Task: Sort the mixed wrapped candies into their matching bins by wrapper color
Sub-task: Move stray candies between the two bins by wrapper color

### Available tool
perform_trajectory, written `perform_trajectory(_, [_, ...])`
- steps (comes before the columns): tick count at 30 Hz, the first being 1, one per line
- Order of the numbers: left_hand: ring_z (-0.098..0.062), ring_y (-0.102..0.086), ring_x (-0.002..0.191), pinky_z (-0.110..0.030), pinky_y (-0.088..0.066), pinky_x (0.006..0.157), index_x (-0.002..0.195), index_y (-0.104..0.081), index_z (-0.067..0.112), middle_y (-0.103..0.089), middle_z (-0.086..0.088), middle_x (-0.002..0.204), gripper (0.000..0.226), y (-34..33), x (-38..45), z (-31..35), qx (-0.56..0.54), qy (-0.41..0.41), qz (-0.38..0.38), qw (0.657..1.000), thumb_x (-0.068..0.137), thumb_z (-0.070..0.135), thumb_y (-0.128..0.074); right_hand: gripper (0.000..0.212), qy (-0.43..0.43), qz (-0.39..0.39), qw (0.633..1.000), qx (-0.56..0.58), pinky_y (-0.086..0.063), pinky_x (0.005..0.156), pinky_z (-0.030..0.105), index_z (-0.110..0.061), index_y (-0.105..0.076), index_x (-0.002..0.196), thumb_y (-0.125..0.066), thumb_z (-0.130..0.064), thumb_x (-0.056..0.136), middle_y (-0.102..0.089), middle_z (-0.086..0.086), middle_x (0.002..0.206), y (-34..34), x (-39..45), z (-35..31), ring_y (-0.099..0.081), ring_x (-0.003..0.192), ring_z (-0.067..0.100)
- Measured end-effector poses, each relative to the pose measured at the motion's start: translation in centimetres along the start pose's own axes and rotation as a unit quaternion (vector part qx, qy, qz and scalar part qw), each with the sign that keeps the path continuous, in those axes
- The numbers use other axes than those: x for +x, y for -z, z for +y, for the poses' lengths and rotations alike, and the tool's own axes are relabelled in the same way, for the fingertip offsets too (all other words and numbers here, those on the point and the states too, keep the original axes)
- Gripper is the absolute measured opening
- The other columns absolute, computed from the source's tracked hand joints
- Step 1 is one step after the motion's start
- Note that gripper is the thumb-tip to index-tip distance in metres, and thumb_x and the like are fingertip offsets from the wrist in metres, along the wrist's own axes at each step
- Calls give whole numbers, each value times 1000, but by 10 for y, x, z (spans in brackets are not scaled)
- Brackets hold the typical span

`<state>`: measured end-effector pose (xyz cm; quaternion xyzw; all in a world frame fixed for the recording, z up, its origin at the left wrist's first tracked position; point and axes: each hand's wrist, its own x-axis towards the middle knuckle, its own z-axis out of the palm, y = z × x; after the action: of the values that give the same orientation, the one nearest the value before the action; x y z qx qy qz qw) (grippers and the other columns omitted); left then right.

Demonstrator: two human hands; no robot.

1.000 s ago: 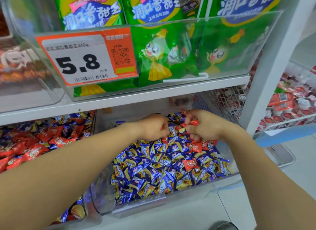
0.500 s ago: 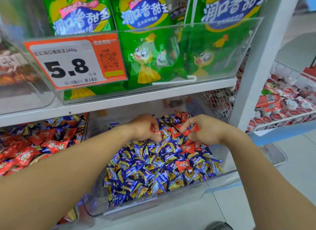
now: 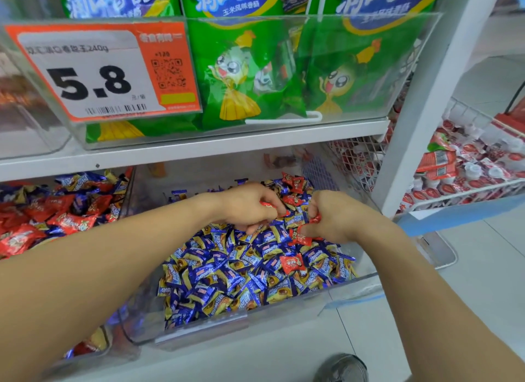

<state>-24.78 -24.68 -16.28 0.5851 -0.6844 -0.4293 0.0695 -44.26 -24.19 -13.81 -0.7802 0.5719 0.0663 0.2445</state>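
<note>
Both hands lower in bin since before | left hand (image 3: 246, 208) pinches red candy (image 3: 268, 204) | right hand (image 3: 335, 218) grips red candies (image 3: 314, 219) | blue candies (image 3: 227, 270) beneath

A clear bin (image 3: 366, 279) is filled with blue-and-gold wrapped candies (image 3: 227, 276). Red wrapped candies (image 3: 292, 263) are scattered among them, mostly toward two o'clock of the heap. At nine o'clock of this bin, a second clear bin (image 3: 125, 194) is seen, holding mainly red candies mixed with blue ones.
</note>
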Motion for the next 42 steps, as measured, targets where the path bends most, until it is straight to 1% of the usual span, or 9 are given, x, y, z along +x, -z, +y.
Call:
perform_trajectory(5, [-10,-60,42,-18,-41,48,105,-63,20,-68,-5,61,20,-2,13,2,106,-6,102,989,96,37,-57,30,-6,-25,1000,-6,-39,53,31,-10,-44,121,-50,-1,93,-54,7,85,-9,3,2,-54,70,21])
perform_trajectory(7, [-15,-69,57,-20,-45,56,112,-63,20,-68,-1,64,23,-2,16,5,156,-41,122,979,97,37,-56,35,-4,-22,1000,-12,-51,61,38,1,-55,124,-49,1,90,-65,18,101,-9,4,2,-64,88,33])
perform_trajectory(10, [-22,-63,110,-24,-44,90,138,-53,23,-66,-5,120,40,-7,24,4,244,-87,114,959,98,29,-56,35,1,9,1000,1,-55,83,52,6,-61,120,-54,-2,87,-66,25,114,-10,6,5,-61,106,42])
perform_trajectory(12, [-22,-55,120,-25,-41,93,142,-48,26,-56,-2,138,47,-11,29,-1,288,-95,107,947,97,28,-58,30,5,24,1000,3,-56,83,50,6,-64,113,-60,-8,86,-67,24,107,-10,6,6,-63,103,41])
perform_trajectory(20, [-16,-59,74,-28,-46,76,121,-60,19,-65,-5,112,36,-6,29,-7,317,-60,139,936,91,36,-67,77,16,2,1000,-27,-49,96,40,-9,-59,129,-86,-48,69,-57,11,128,-27,15,9,-55,118,28])
perform_trajectory(26, [-20,-56,98,-27,-42,79,119,-62,22,-59,0,115,39,18,1,4,220,-29,157,962,89,48,-64,49,15,22,1000,-6,-54,86,39,-6,-64,118,-78,-37,83,-64,13,111,-26,13,7,-63,97,27])
perform_trajectory(33, [-2,-52,46,-23,-38,53,103,-63,20,-65,4,61,33,20,-56,7,34,28,125,991,92,50,-56,64,30,31,998,49,-44,100,33,-16,-55,139,-75,-41,85,-60,8,137,-12,2,8,-57,123,26])
perform_trajectory(36, [-6,-44,35,-18,-34,41,98,-67,10,-68,-3,58,35,12,-66,6,-66,42,105,991,91,44,-62,59,60,44,995,67,-43,96,29,-19,-60,135,-78,-40,83,-61,5,137,-13,-3,5,-57,123,24])
perform_trajectory(42, [-15,-49,47,-23,-37,44,114,-62,22,-68,-2,60,27,4,-93,1,-153,14,135,979,91,35,-65,38,122,56,977,167,-49,76,31,-18,-72,113,-75,-43,84,-75,-2,93,-17,-13,-5,-66,77,13])
